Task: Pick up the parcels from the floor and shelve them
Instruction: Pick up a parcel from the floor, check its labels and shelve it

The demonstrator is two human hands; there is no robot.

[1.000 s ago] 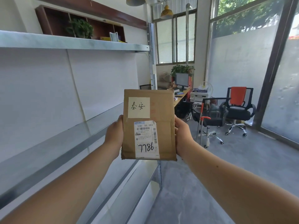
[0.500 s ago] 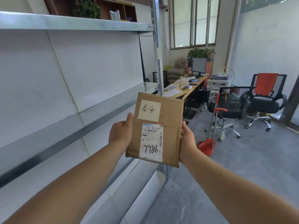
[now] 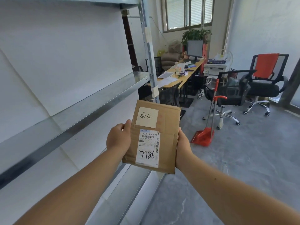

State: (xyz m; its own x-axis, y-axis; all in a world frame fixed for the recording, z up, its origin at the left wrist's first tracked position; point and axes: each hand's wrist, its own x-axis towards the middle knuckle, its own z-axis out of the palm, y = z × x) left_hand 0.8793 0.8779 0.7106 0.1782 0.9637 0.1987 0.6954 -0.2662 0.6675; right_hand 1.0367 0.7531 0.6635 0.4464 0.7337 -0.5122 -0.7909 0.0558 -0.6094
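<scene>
I hold a flat brown cardboard parcel [image 3: 167, 140] upright in front of me, with a yellow handwritten note and a white shipping label marked 7786 facing me. My left hand [image 3: 118, 138] grips its left edge, thumb on the front. My right hand [image 3: 183, 147] clasps its right edge. The parcel hangs in the air to the right of a metal shelf [image 3: 90, 101], just past the shelf's front edge and below its level. The shelf boards in view are bare.
A perforated metal upright [image 3: 150, 51] stands behind the parcel. A red dustpan with a long handle [image 3: 205, 135] stands on the grey floor to the right. Two office chairs [image 3: 233, 90] and a cluttered desk [image 3: 180, 73] with a monitor lie beyond.
The view has tilted down and the top shelf has left the frame. The parcel has sunk lower and tilted slightly, still held by both hands.
</scene>
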